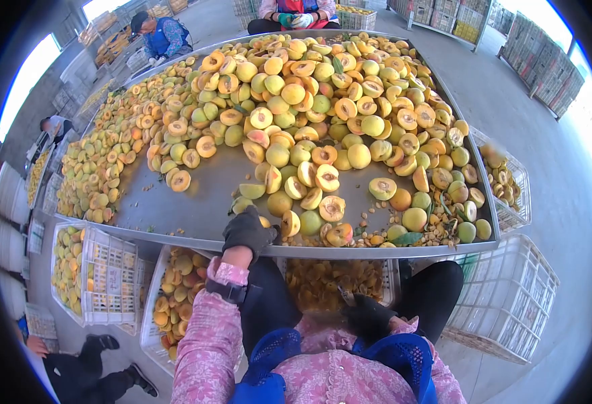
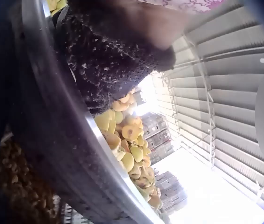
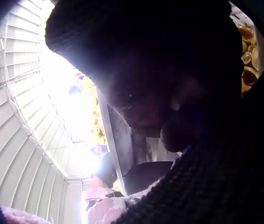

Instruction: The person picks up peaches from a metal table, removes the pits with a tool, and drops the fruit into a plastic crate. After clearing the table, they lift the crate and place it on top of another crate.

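A black-gloved left hand (image 1: 249, 232) rests at the near rim of a metal table (image 1: 195, 214), beside cut yellow peaches (image 1: 289, 223). Its fingers point toward a greenish peach half (image 1: 251, 190) and are mostly hidden; whether they grip a fruit I cannot tell. The left wrist view shows the knitted glove (image 2: 108, 60) above the rim. Low by the right thigh, the gloved right hand (image 1: 368, 315) holds a small metal-ended hand tool (image 1: 345, 295) over a crate of peach pieces (image 1: 333, 277). In the right wrist view the dark right hand (image 3: 136, 84) hides the tool.
A large heap of halved peaches (image 1: 370, 124) covers much of the table. Peach stones (image 1: 377, 219) lie near the front edge. Crates of peaches (image 1: 110, 276) stand at the left, and a white crate (image 1: 505, 296) at the right. Other people (image 1: 164, 37) sit around.
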A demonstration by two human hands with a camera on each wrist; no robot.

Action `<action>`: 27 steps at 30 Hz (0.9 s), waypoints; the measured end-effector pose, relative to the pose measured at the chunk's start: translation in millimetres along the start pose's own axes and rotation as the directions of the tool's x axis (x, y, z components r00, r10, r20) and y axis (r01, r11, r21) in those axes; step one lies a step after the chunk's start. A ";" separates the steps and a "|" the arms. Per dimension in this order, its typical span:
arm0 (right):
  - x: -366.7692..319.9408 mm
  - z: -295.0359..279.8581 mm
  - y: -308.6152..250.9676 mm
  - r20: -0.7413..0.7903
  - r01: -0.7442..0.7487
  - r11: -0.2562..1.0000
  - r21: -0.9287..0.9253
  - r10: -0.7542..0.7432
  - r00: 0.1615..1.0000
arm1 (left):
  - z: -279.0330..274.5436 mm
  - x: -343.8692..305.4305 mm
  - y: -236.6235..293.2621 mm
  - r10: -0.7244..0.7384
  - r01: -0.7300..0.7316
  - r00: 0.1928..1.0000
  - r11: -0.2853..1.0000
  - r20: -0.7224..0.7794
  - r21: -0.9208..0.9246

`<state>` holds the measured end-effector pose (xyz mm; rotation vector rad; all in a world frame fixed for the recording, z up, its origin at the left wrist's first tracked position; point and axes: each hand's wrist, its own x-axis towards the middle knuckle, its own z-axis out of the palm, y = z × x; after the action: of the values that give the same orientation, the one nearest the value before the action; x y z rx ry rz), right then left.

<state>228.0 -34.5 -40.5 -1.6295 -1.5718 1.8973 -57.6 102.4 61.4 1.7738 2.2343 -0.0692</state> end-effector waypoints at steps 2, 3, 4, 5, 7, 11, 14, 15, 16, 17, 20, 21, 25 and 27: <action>-5.9 -7.8 -17.5 0.026 -0.128 0.991 0.048 0.127 0.992 | 2.8 8.3 2.7 0.038 -0.039 0.999 0.996 -0.015 -0.084; -6.5 -9.5 -20.2 0.065 -0.256 0.962 0.094 0.251 0.966 | 11.8 13.6 -5.7 0.038 -0.039 0.999 0.996 -0.016 -0.085; -3.6 -9.7 -13.3 0.064 -0.253 0.963 0.093 0.248 0.967 | 24.6 20.1 -21.6 0.049 -0.055 0.998 0.899 -0.026 -0.434; -0.9 -8.0 -6.5 0.053 -0.220 0.959 0.180 0.214 0.975 | 21.3 17.1 -24.4 0.057 -0.067 0.998 0.688 -0.039 -0.723; 1.3 -6.2 3.3 0.049 -0.191 0.945 0.264 0.184 0.982 | 18.2 2.0 -27.1 0.139 -0.174 0.985 0.734 -0.105 -0.656; -21.5 -8.6 -53.1 0.150 -0.064 0.933 0.355 0.011 0.989 | -26.2 -51.9 -12.7 0.494 -0.566 0.821 0.769 -0.285 -0.298; -42.0 -10.4 -102.6 0.166 0.016 0.934 0.357 -0.081 0.983 | -17.9 -70.6 5.7 0.520 -0.651 0.757 0.660 -0.396 -0.376; -45.6 -11.4 -113.5 0.199 0.047 0.949 0.311 -0.113 0.974 | -16.4 -81.8 14.1 0.532 -0.720 0.665 0.645 -0.524 -0.258; -46.0 -10.7 -118.5 0.193 0.044 0.949 0.311 -0.109 0.975 | 1.3 -80.7 11.4 0.545 -0.721 0.683 0.610 -0.485 -0.329; -46.6 -9.7 -122.3 0.197 0.066 0.957 0.282 -0.125 0.972 | 16.9 -78.6 7.9 0.547 -0.723 0.682 0.605 -0.486 -0.333; -51.4 -8.5 -132.1 0.186 0.104 0.965 0.241 -0.151 0.971 | 8.9 -95.9 19.3 0.441 -0.654 0.749 0.611 -0.494 -0.446; -52.5 -8.2 -133.8 0.175 0.122 0.966 0.230 -0.164 0.971 | -5.2 -105.2 29.8 0.442 -0.656 0.748 0.609 -0.495 -0.446; -51.9 -7.0 -131.3 0.178 0.093 0.939 0.330 -0.158 0.971 | -8.1 -110.3 35.8 0.512 -0.705 0.695 0.626 -0.505 -0.334; -46.5 -6.1 -123.5 0.177 0.050 0.898 0.438 -0.141 0.974 | 2.3 -107.5 35.6 0.572 -0.751 0.617 0.634 -0.540 -0.186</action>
<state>193.5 -11.6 84.9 -1.1799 -1.1490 2.2157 -1.3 8.7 91.3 2.4065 1.4402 0.9687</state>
